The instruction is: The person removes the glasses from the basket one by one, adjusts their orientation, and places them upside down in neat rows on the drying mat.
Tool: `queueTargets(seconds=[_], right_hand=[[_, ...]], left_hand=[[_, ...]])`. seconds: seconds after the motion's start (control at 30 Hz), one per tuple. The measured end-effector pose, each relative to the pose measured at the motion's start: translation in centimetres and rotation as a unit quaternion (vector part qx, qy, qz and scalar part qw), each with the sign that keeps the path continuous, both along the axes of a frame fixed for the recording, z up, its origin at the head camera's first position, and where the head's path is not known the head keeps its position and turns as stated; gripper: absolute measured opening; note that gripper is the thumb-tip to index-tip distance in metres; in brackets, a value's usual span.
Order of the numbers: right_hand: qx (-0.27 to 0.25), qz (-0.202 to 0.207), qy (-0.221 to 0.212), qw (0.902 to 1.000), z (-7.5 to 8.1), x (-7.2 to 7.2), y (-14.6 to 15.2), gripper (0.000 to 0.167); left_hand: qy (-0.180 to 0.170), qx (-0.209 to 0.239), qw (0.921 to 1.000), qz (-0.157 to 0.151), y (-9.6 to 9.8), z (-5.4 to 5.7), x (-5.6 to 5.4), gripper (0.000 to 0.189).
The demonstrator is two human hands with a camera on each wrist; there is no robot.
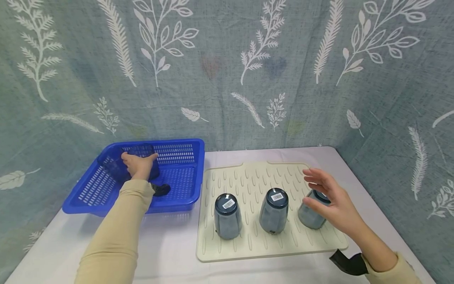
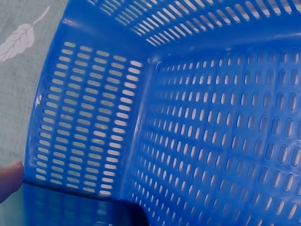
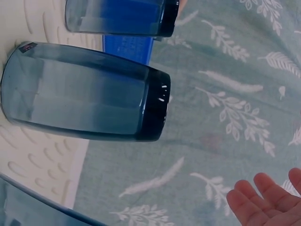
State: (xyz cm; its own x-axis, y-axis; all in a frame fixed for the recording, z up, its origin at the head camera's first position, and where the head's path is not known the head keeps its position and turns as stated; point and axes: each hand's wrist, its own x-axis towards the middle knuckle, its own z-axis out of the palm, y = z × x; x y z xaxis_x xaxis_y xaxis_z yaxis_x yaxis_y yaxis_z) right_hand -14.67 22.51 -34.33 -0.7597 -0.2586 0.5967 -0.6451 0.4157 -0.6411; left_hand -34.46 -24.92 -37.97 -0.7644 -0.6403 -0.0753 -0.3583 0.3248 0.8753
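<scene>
In the head view my left hand (image 1: 139, 165) reaches into the blue plastic basket (image 1: 201, 173), its fingers and thumb spread around a dark blue drinking glass (image 1: 142, 149) there. The left wrist view shows a fingertip (image 2: 10, 181) against the edge of this glass (image 2: 70, 202); most of it is hidden below. Over the drying mat my right hand (image 1: 330, 197) is held with fingers apart and slightly bent, holding nothing. Behind it, partly covered, an upside-down blue-grey glass (image 1: 312, 213) stands on the mat's right side.
Two more upside-down glasses, a left one (image 1: 227, 217) and a middle one (image 1: 274, 211), stand on the cream ridged mat (image 1: 248, 252). A white cloth (image 1: 170, 244) covers the table. Patterned fabric (image 1: 220, 71) hangs close behind the basket and mat.
</scene>
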Motion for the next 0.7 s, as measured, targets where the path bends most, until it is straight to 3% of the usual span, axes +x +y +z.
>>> queueTargets(seconds=[0.17,0.4,0.7], right_hand=[[-0.002,0.007,-0.003,1.0000,-0.2,-0.1,0.1,0.069],[-0.004,0.006,0.002,1.0000,-0.1,-0.1,0.1,0.069],[-0.006,0.010,-0.013,0.9998,0.1,0.1,0.0,0.067]], left_hand=[[0.013,-0.007,0.9999,-0.005,-0.2,-0.1,0.1,0.099],[0.037,0.040,0.9985,-0.002,-0.1,0.2,0.0,0.098],[0.041,0.064,0.9968,-0.025,0.1,2.4,0.3,0.099]])
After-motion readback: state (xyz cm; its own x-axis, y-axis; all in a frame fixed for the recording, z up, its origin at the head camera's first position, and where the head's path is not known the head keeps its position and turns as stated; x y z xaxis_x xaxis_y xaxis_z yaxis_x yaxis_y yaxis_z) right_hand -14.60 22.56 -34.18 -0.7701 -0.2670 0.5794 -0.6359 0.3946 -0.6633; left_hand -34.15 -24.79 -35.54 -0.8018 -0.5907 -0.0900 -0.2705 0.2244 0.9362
